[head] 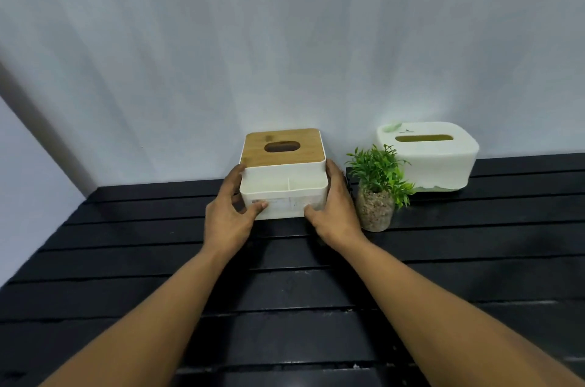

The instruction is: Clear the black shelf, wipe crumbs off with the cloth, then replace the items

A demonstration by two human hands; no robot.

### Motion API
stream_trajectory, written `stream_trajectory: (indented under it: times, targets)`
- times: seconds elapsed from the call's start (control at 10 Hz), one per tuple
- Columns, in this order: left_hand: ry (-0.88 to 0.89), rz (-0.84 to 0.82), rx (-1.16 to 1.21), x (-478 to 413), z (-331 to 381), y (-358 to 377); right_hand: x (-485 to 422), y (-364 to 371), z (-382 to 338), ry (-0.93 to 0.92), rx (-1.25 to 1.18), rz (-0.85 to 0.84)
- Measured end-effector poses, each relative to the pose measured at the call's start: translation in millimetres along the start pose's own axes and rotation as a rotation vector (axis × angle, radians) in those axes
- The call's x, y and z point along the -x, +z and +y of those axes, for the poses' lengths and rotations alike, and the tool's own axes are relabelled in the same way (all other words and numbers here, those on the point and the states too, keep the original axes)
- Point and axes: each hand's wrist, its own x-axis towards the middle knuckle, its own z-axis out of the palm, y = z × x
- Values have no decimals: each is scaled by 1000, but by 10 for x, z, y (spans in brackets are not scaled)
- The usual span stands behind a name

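The person stands at the black slatted shelf (285, 291) with both arms stretched out. The white plastic tissue box with a light wooden lid (281, 173) is at the back of the shelf, close against the pale wall (285, 38), between the 2 hands. The left hand (228, 212) clasps its left side with the thumb laid on the front face. The right hand (335, 206) mirrors it on the right side. I cannot tell whether the box is raised or resting on the slats.

It looks a light thing, with thin hard walls, 2 open front compartments that show nothing inside, and no tissue poking from the oval slot. The plastic is smooth, so a loose hold could let it slip. The wooden lid probably only rests on top and may slide off if the box tips. Holding low on both side walls, as now, and keeping it level seems the safe way.

Just beside the right hand stands a small green artificial plant in a pebbled pot (378, 190), easy to knock. Behind it sits a rounded white tissue holder (433, 162). No cloth is in view.
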Motion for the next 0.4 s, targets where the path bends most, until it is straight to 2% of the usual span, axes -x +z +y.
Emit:
stream_trajectory:
  times: [0.2, 0.4]
  targets:
    - [-15, -11, -15, 15, 2, 27, -3, -3, 37, 42, -24, 9]
    - [3, -117, -84, 150, 66, 12, 41, 35, 0, 128, 11, 41]
